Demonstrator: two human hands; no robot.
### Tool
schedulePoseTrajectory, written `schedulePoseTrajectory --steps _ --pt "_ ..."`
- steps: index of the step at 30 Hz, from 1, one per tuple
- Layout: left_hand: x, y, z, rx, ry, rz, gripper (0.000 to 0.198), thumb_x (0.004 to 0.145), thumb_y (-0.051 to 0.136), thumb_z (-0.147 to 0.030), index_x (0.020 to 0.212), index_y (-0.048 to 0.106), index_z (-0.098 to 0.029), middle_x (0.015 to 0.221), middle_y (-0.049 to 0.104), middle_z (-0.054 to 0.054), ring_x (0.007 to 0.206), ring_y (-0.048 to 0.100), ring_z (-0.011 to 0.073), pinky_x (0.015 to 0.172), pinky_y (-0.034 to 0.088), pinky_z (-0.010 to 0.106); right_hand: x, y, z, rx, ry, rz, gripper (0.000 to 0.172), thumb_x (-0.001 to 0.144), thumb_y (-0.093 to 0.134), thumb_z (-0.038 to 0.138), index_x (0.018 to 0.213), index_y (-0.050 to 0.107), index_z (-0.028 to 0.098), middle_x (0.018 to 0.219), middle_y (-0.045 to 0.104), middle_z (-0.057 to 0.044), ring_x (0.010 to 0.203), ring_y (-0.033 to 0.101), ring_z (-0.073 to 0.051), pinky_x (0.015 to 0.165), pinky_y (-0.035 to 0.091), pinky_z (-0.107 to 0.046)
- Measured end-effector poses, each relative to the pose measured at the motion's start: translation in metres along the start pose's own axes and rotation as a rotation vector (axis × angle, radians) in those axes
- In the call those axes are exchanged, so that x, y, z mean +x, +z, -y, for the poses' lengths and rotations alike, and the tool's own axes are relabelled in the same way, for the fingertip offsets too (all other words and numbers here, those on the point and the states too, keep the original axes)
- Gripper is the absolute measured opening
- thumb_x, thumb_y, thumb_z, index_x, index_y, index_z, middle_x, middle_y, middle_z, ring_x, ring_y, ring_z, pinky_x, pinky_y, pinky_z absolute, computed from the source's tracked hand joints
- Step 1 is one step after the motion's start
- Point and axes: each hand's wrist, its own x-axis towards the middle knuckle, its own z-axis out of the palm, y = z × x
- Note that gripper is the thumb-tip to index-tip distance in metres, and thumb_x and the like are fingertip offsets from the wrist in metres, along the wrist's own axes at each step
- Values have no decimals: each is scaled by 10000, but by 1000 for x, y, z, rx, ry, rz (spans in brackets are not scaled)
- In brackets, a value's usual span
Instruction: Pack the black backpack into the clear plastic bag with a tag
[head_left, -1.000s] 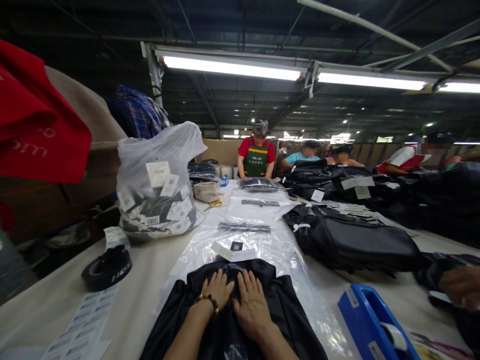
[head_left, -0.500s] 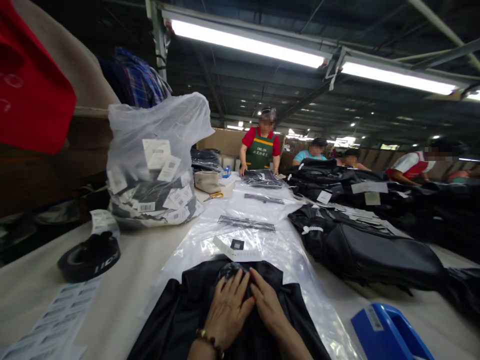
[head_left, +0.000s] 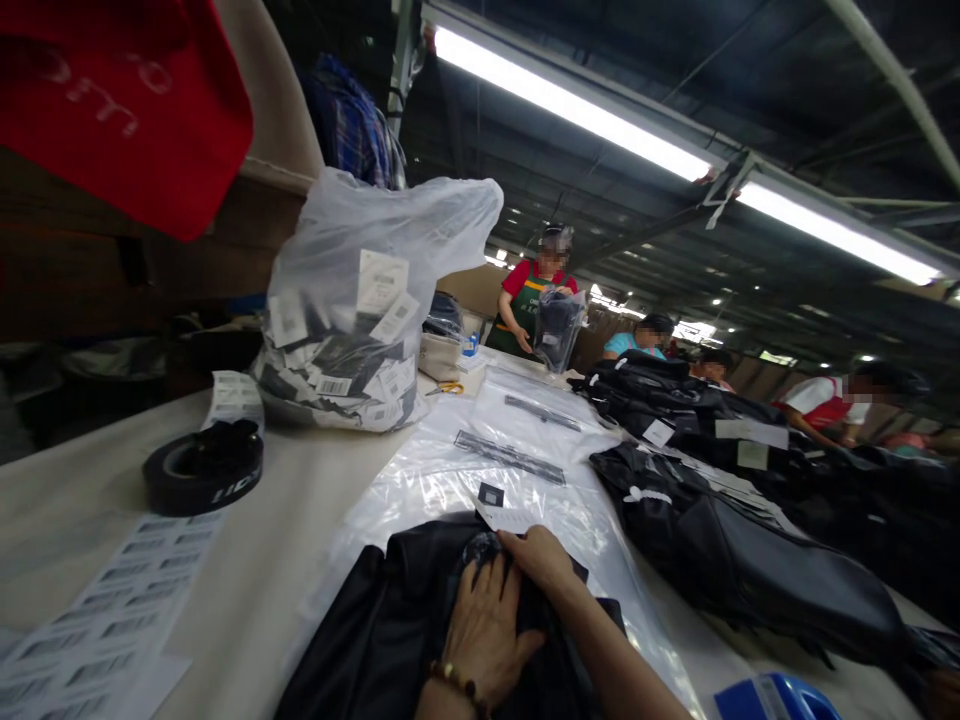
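A black leather-look jacket [head_left: 360, 630] lies in front of me on clear plastic bags [head_left: 401, 495]. My left hand [head_left: 489, 622], with a beaded bracelet at the wrist, rests flat on the jacket's upper middle, its fingers extended. Just past those fingertips, a bit of shiny clear plastic [head_left: 481, 547] shows at the collar. My right hand [head_left: 541, 560] pinches the near edge of a white paper tag [head_left: 511, 518] above the collar. A small dark square label [head_left: 491, 495] sits just behind the tag.
To the left stand a plastic sack of tags [head_left: 345, 350], a black tape roll [head_left: 202, 470] and barcode label sheets [head_left: 112, 600]. Black jackets [head_left: 772, 540] pile up on the right, near a blue plastic object [head_left: 776, 695]. A co-worker [head_left: 525, 310] holds a bagged garment across the table.
My right hand has moved from the jacket up to the tag and grips it. My left hand stays flat. The co-worker has lifted a bagged garment. The view has shifted.
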Motion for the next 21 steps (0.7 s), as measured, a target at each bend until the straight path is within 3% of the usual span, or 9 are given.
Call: schedulePoseTrajectory --steps 3,7,11,16,19,21 --pt "2 -2 -2 -46 -20 7 706 792 481 -515 1377 290 -169 1437 300 115 1342 238 262 1139 114 486 1 4 11 -72 32 -24 691 725 454 628 1045 602 34 1060 622 -235 1054 563 -349 859 417 -430" --pt "5 -3 -3 -61 -45 57 725 782 478 -509 1372 297 -127 1428 297 155 1339 238 287 1133 120 506 4 4 22 -110 58 -56 802 623 516 700 1127 550 77 1185 558 -204 1117 513 -344 911 382 -463" --pt "5 -4 -3 -87 -15 46 737 774 484 -500 1384 268 -146 1446 261 138 1344 222 297 1123 134 535 10 8 37 -108 86 -67 815 536 589 710 1085 581 108 1188 555 -193 1174 444 -378 955 308 -524" --pt "4 -8 -5 -156 -7 24 629 826 380 -428 1393 239 -194 1453 276 69 1345 230 254 1139 127 488 23 17 49 21 135 -74 831 569 576 702 1154 520 114 1144 595 -180 1166 464 -373 978 257 -549" --pt "5 -7 -5 -156 -40 24 601 835 347 -427 1375 296 -169 1442 298 94 1338 247 252 1146 102 463 37 22 49 159 180 -92 784 576 627 634 1109 532 67 1114 602 -210 1110 515 -365 956 306 -528" --pt "6 -6 -4 -148 -53 36 600 836 342 -430 1366 317 -150 1445 283 118 1344 230 255 1147 85 457 47 26 46 292 178 -87 640 588 673 551 998 582 68 1006 648 -185 1002 583 -329 869 407 -454"
